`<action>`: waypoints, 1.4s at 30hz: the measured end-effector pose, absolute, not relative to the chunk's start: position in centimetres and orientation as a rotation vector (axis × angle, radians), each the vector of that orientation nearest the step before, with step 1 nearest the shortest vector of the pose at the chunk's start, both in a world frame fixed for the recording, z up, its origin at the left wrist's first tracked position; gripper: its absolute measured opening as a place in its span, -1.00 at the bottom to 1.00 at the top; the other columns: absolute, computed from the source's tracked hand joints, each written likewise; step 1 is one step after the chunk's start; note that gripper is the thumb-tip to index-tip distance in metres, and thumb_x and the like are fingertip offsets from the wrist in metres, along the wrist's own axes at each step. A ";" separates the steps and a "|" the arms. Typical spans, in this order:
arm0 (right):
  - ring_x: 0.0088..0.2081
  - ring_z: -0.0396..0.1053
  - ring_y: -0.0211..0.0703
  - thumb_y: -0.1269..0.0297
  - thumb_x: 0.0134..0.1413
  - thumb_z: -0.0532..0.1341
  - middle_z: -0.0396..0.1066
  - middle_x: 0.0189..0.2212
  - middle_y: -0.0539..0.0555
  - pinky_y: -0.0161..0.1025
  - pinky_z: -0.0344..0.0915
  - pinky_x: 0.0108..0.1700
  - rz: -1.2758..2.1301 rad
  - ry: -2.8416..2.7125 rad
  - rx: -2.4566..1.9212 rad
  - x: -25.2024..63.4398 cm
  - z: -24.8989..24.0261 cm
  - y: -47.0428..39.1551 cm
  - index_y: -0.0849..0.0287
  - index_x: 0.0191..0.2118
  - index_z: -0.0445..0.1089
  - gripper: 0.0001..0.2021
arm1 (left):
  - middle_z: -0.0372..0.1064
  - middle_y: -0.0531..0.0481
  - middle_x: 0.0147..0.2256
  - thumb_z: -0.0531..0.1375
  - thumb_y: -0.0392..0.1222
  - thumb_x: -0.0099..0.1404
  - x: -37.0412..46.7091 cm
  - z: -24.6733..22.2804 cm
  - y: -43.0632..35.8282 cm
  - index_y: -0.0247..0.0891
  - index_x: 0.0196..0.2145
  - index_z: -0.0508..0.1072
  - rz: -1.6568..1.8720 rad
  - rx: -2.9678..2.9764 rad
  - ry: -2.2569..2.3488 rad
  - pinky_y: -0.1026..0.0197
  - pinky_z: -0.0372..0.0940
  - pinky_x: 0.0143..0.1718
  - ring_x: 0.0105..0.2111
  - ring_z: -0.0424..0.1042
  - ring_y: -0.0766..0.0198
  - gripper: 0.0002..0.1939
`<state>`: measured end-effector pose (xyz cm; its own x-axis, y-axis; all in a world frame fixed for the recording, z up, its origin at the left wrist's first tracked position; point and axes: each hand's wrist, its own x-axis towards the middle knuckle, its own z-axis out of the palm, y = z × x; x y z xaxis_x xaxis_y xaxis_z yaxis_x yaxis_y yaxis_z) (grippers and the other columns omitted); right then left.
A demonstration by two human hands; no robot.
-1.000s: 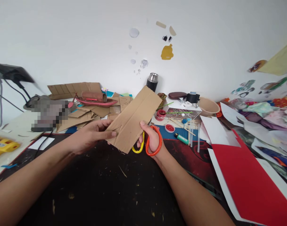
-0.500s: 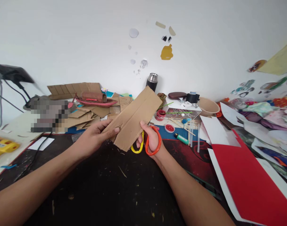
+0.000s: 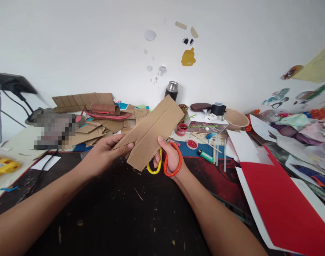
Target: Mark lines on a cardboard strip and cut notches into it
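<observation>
A brown cardboard piece (image 3: 158, 126) is held up at a slant over the dark tabletop. Its lower left end is pinched by my left hand (image 3: 105, 153), thumb on top and fingers behind. A lengthwise crease or cut runs along it, with the two parts spreading at the lower end. My right hand (image 3: 171, 154) has its thumb through the red loop of a pair of scissors (image 3: 180, 163), while fingers pass by the yellow loop. That thumb's tip also presses on the cardboard's right edge. The scissor blades are hidden behind the cardboard.
Behind stand a red model boat (image 3: 109, 115) among cardboard scraps (image 3: 91, 132), and a thermos flask (image 3: 172, 90). To the right lie a red paint pot (image 3: 182, 130), a green tube (image 3: 205, 156) and a red sheet (image 3: 282, 199). A yellow tool (image 3: 4, 166) is at far left.
Both hands and the cardboard have shifted very slightly left, and the view has moved a little. My grip on the cardboard and scissors looks the same.
</observation>
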<state>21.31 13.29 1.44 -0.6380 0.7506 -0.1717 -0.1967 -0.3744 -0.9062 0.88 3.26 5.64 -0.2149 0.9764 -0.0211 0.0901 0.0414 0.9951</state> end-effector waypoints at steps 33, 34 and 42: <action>-0.74 0.29 -0.26 -0.41 0.08 0.49 0.29 -0.76 -0.03 -0.30 0.37 -0.62 2.015 -1.211 -0.748 21.2 1.0 13.2 0.09 -0.69 0.37 -0.29 | 0.75 -0.10 -0.18 0.54 0.35 0.24 0.1 3.3 3.5 -0.17 -0.10 0.81 1.348 1.225 1.505 0.03 0.54 0.01 -0.14 0.62 0.04 -0.45; -0.74 0.29 -0.25 -0.40 0.07 0.49 0.29 -0.76 -0.03 -0.30 0.36 -0.63 2.008 -1.206 -0.754 21.2 1.0 13.1 0.09 -0.69 0.37 -0.30 | 0.75 -0.10 -0.17 0.53 0.37 0.23 0.0 3.3 3.5 -0.16 -0.09 0.81 1.337 1.238 1.526 0.00 0.55 0.02 -0.12 0.64 0.00 -0.44; -0.74 0.29 -0.26 -0.35 0.08 0.50 0.26 -0.78 -0.02 -0.30 0.32 -0.63 1.925 -1.191 -0.799 21.1 1.2 12.8 0.08 -0.71 0.33 -0.31 | 0.75 -0.13 -0.16 0.53 0.48 0.14 0.2 2.8 3.6 -0.10 -0.10 0.80 1.318 1.162 1.540 0.04 0.56 -0.14 -0.18 0.66 -0.03 -0.36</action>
